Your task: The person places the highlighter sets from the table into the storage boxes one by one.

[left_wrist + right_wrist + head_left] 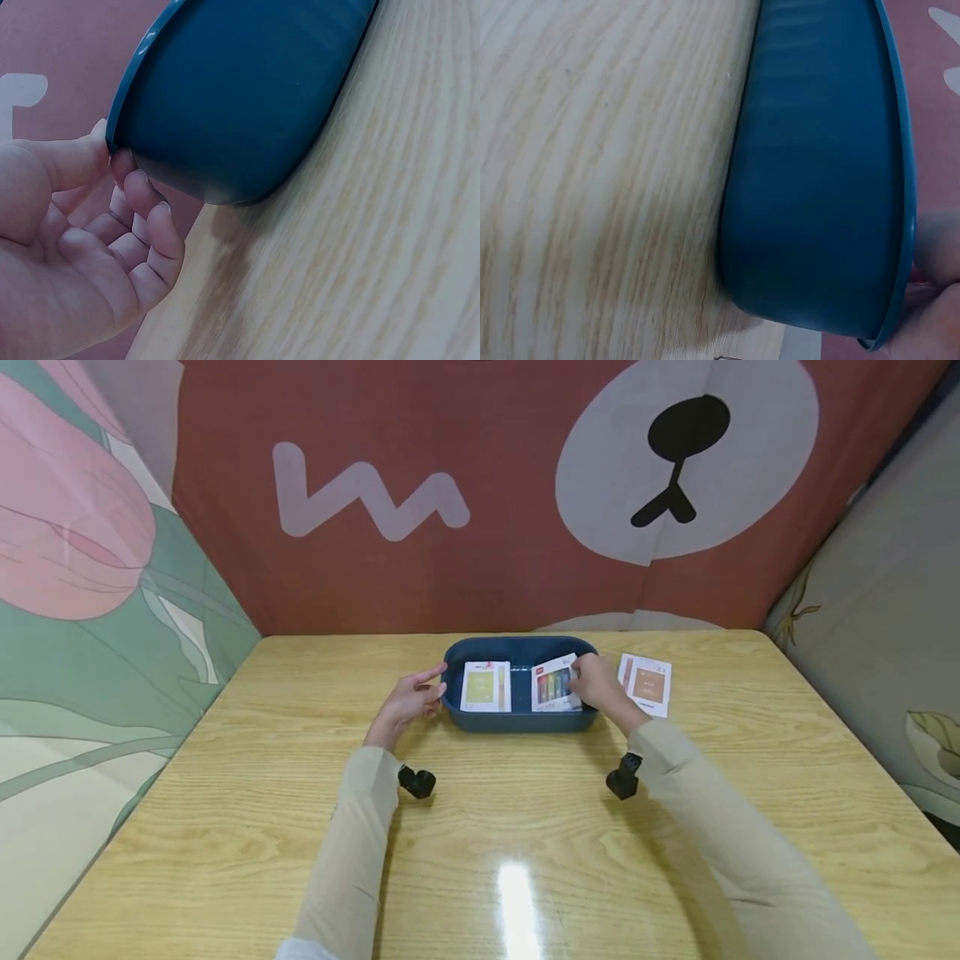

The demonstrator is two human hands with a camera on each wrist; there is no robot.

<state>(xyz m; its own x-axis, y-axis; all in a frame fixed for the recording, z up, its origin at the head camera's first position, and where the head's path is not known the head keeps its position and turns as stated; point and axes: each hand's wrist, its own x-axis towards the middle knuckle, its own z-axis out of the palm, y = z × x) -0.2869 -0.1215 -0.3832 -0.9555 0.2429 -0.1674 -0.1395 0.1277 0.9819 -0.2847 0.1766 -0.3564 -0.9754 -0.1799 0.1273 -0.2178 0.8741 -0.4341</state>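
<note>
One white box (pixel 552 687) with coloured front, tilted inside the right end of a blue tray (pixel 517 722) running left-to-right at frame centre, lying leftward of the nearer right hand (pixel 597 683), its fingers pinching the box's right edge; left hand (pixel 407 702) pinching the left rim.

The yellowish, wood-grained tabletop (pixel 480 818) fills the lower part of the head view, a white glare streak (pixel 517 906) at bottom center. Near its far edge, mid-frame, stands a dark blue oblong bin (pixel 517 723); just right of it lies a white and orange-brown packet (pixel 649 685).
</note>
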